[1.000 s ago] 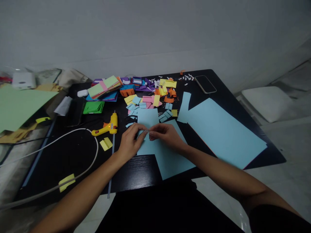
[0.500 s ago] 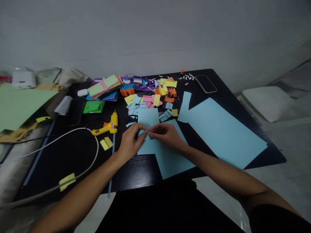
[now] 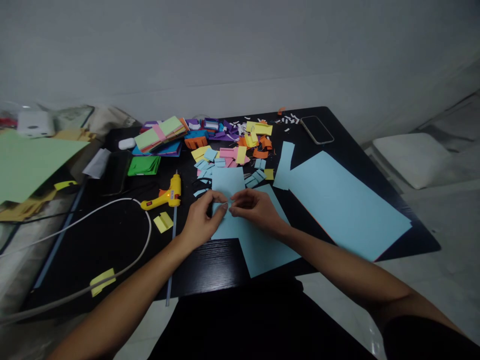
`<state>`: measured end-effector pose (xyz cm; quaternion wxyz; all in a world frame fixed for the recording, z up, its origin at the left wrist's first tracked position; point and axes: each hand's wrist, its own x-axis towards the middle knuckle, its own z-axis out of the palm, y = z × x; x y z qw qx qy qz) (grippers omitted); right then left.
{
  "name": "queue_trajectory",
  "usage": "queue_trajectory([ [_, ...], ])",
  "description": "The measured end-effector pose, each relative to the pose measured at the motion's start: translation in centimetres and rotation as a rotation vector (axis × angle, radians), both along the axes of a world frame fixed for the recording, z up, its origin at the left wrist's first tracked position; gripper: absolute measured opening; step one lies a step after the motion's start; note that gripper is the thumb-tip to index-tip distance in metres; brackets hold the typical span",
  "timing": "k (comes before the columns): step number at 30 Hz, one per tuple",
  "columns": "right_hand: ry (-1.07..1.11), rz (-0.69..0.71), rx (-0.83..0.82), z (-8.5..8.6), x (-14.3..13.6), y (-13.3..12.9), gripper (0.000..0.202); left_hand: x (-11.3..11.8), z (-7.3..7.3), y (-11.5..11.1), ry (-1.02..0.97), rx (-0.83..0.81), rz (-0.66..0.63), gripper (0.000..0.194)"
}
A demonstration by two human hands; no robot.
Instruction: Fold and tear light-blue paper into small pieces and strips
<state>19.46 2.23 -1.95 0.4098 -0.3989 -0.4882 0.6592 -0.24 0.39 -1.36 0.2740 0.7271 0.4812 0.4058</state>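
Over the middle of the table, my left hand [image 3: 204, 215] and my right hand [image 3: 257, 210] meet fingertip to fingertip. Both are closed in a pinch, thumb against fingers. Whatever small thing lies between the tips is too small to make out. Beneath them lie a narrower light blue paper sheet [image 3: 228, 179] and a larger light blue sheet [image 3: 266, 255], partly covered by my hands. Just beyond, folded light blue paper pieces [image 3: 255, 178] lie beside pink paper pieces [image 3: 228, 152].
Left of my hands lie a yellow glue gun [image 3: 168, 194], a clear glue stick [image 3: 172, 250] and a white cable [image 3: 149, 225]. Blue sheets [image 3: 348, 205] are stacked to the right. A phone [image 3: 317, 130] lies at the back right, a bundle of coloured paper [image 3: 161, 134] at the back left.
The fingertips have shifted slightly. A small pale piece that showed between them earlier is now barely visible. The things on the table have stayed in place.
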Motion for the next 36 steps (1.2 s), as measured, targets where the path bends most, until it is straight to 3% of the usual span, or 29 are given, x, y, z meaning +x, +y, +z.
queue_trajectory([
  [13,-0.161,-0.012,0.169,-0.4,0.0,-0.1,0.018,-0.1,0.4,-0.2,0.007,-0.035,-0.047,0.01],
  [17,-0.19,-0.042,0.219,-0.2,0.1,0.0,0.013,-0.3,1.0,-0.1,-0.156,-0.158,-0.103,0.02],
  [21,-0.216,-0.044,0.28,0.3,0.1,-0.1,0.01,0.0,1.3,0.2,-0.293,-0.314,-0.055,0.028],
  [25,-0.199,-0.05,0.303,0.3,0.0,-0.3,0.01,0.5,1.3,0.3,-0.395,-0.465,-0.105,0.026],
  [30,-0.196,-0.067,0.309,0.1,0.0,-0.3,0.009,0.6,1.1,0.3,-0.426,-0.439,-0.099,0.024],
  [36,-0.066,-0.038,0.196,0.1,0.2,0.0,0.016,0.4,1.1,0.3,-0.409,-0.388,-0.075,0.019],
])
